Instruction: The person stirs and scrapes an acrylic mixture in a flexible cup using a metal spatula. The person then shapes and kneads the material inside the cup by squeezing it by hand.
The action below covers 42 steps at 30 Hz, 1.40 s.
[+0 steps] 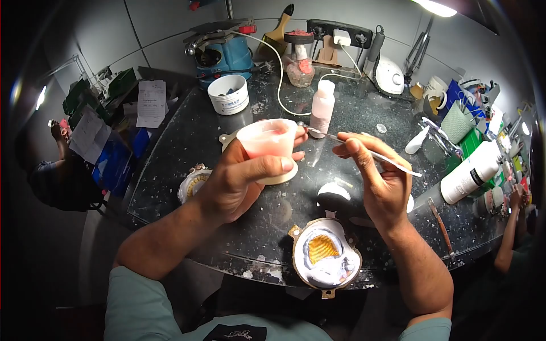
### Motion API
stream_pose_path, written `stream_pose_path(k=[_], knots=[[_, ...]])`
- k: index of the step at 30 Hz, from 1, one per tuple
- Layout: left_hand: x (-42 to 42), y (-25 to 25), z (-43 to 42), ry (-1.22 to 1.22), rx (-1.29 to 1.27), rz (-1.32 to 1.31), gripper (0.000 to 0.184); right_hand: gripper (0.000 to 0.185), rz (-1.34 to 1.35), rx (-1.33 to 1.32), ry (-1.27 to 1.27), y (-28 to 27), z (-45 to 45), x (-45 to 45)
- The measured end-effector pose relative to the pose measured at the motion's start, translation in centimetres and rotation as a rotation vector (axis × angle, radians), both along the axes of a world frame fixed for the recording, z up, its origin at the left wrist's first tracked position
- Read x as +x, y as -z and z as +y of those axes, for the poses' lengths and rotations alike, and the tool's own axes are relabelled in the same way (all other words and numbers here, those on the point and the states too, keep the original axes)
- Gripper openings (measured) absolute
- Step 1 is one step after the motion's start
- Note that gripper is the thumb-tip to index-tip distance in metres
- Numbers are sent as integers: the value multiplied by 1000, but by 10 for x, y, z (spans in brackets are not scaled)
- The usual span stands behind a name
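My left hand (233, 184) is wrapped round a translucent cup (259, 139) with pink material inside. A cream round edge (280, 177) shows under the cup; I cannot tell whether it belongs to it. In my right hand (381, 182) is a slim metal spatula (392, 163), pinched between thumb and fingers. Its far tip points left, near the cup's rim. Below, at the bench's front edge, lies a metal dental flask half (299, 262) filled with white plaster, with a gold mesh (323, 250) in the mould. Partly behind my left forearm is another flask half (190, 184) with a toothed cast.
Behind the cup stands a bottle of pink liquid (322, 111). A white tub (228, 96), a blue machine (224, 59) and a white cable (278, 62) are at the back. To the right are a tilted white bottle (469, 173) and a brown-handled tool (441, 227). Other people work at both sides.
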State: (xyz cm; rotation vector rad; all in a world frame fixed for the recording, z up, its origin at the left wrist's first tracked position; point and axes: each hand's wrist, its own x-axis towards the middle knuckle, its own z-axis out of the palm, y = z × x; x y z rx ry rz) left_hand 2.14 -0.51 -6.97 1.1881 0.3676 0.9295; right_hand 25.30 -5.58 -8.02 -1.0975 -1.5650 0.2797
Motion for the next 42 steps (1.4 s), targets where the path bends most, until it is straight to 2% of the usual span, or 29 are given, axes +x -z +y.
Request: stream_pose_path(k=[1, 3, 5, 7, 11, 12, 14, 16, 22, 26, 42], knots=[[0, 0, 0, -50, 22, 8, 64, 20, -44, -2, 36, -2, -1, 1], [0, 0, -2, -150, 63, 27, 62, 21, 113, -55, 56, 1, -2, 1], [0, -4, 2, -167, 94, 111, 52, 21, 225, -91, 45, -6, -3, 1], [-1, -4, 0, -185, 114, 216, 46, 21, 235, 36, -16, -7, -1, 1], [5, 4, -8, -313, 470, 379, 46, 21, 182, 198, -180, -14, -7, -3], [6, 3, -13, -291, 354, 337, 50, 21, 148, 196, -216, -13, -9, -4], [6, -3, -16, -245, 338, 326, 53, 28, 161, 180, -280, -13, -14, -9], [4, 0, -13, -210, 314, 366, 60, 28, 39, 216, -255, -13, -14, -9], [7, 0, -15, -178, 366, 350, 63, 28, -112, 275, -221, -12, -9, -5], [6, -4, -17, -167, 280, 369, 64, 28, -219, 337, -226, -17, -8, -5], [6, -3, -15, -171, 404, 391, 62, 28, -208, 289, -159, -13, -7, -3]])
